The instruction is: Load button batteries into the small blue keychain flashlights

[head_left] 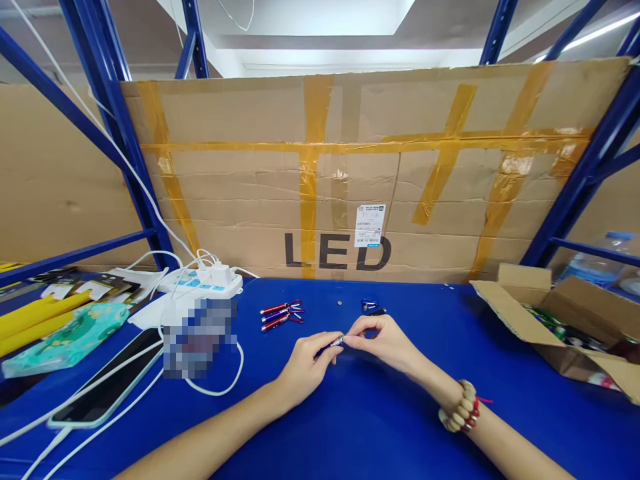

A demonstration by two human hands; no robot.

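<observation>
Both hands meet over the blue table [380, 427]: the left hand [305, 365] and the right hand [383, 341] pinch a small keychain light [336, 342] between their fingertips, one at each end. Just beyond the grip lie three red lights [281, 314], farther left a power strip [203, 283], and behind everything a taped cardboard sheet [350, 173].

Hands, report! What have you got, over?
Left hand and right hand both pinch one small keychain light. Three more lights lie behind. Nothing between.
</observation>
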